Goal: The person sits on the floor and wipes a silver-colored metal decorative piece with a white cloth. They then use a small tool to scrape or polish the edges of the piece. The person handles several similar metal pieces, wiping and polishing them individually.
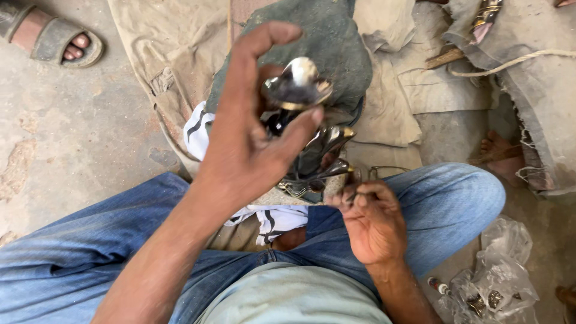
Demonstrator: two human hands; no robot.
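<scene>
The left hand is gripping a shiny metal ornament between thumb and fingers, holding it above the lap, over the white striped cloth; the right hand is clenching around a thin tool, its tip touching the ornament's lower right edge; steadying the piece firmly and keeping the tool's pressure light would probably serve best; the ornament is looking polished, curved and silvery with brass-coloured rims, though its exact shape is hard to make out.
</scene>
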